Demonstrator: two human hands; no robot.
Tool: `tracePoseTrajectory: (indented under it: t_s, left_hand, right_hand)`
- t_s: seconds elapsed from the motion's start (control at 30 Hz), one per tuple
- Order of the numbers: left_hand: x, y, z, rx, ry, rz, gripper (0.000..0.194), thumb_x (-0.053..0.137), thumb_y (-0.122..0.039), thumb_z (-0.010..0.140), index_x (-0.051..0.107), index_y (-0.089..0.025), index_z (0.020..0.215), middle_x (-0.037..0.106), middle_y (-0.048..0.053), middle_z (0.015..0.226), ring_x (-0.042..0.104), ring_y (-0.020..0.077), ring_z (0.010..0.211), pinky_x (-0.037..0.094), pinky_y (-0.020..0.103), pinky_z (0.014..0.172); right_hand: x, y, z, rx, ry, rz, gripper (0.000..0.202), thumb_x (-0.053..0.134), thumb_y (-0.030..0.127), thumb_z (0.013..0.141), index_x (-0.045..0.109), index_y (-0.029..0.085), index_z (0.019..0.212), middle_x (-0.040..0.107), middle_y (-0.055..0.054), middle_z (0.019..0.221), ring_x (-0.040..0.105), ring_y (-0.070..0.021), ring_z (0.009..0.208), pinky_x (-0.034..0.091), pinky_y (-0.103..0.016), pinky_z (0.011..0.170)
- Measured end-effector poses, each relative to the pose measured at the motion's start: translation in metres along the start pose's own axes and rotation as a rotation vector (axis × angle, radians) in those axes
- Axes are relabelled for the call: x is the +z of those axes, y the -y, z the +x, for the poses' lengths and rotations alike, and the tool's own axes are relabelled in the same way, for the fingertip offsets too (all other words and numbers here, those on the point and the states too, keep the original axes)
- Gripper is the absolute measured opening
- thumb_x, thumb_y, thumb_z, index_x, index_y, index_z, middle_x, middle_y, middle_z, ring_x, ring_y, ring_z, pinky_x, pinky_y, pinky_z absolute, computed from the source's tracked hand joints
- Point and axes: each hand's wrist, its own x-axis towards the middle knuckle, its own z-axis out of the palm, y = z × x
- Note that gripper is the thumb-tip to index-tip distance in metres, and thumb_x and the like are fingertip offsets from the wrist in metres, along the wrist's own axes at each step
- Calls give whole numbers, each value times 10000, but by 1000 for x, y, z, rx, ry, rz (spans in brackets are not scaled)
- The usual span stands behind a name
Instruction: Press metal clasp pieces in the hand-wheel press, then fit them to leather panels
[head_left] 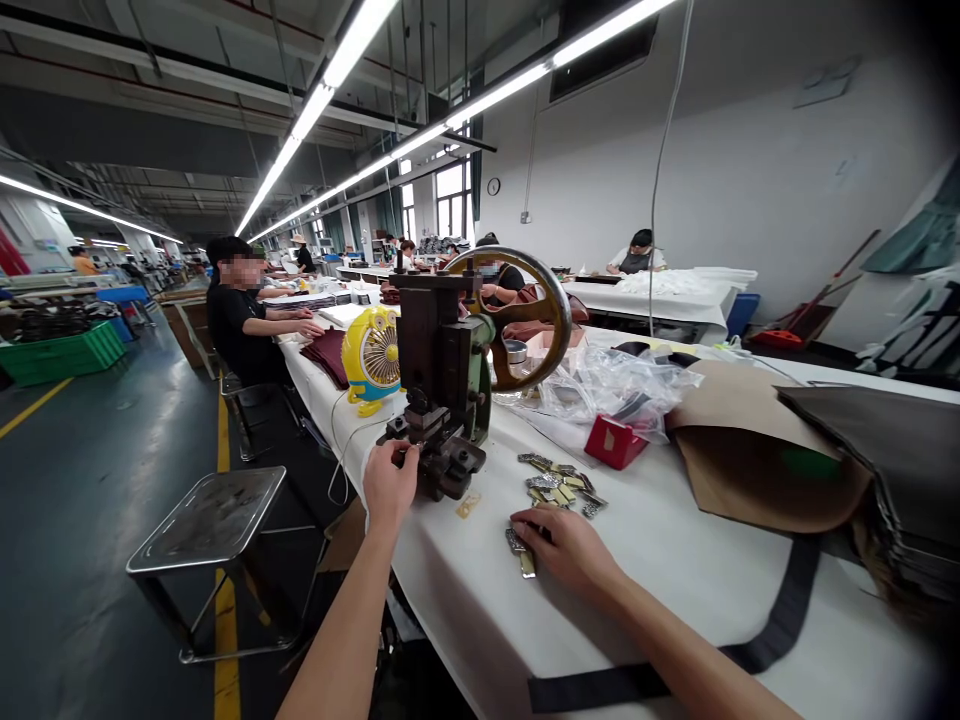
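Note:
My left hand [391,484] is at the front of a dark hand press [442,390], thumb and fingers pinched together at its lower jaws. Whatever they hold there is too small to make out. On the white table, my right hand [564,545] has its fingers curled down onto small metal plates [528,566], silver and brass-coloured, and they close on one at the fingertips. Just beyond that hand lies a loose pile of similar metal plates [559,484]. The press has a large handwheel [559,300] on its right side.
A yellow fan [371,355] stands left of the press. Clear plastic bags [600,385], a red box [615,442], a brown paper bag [757,450] and a black strap [784,610] lie to the right. A metal stool [210,515] stands left; a co-worker [244,310] sits beyond.

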Motion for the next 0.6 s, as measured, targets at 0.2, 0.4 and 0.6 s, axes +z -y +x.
tracePoseTrajectory:
  t_s: [0.2,0.4,0.6]
  left_hand:
    - [0,-6,-3,15,66,-36,322,590,-503,875,726,-239,1000,676,42,744,639,243,768,460,330,733]
    - [-3,0,2,-140,138,-211,299,593,-458,824,696,-209,954,699,20,764,656,184,626,500,284,605]
    - [-21,-19,-40,-329,103,-544,244,722,-372,667,680,-208,842,641,-53,605,614,145,549,495,258,523]
  right_hand:
    - [-1,0,-2,19,-35,105,386,443,404,973,766,242,1109,754,-49,1107,690,-257,985,513,-336,842]
    - [-10,-1,0,-11,30,225,338,507,406,950,781,220,1019,764,-48,1027,695,-227,915,514,-297,814]
    - [-6,35,-9,179,70,-123,344,678,490,807,764,184,938,756,-87,928,686,-246,829,499,-289,689]
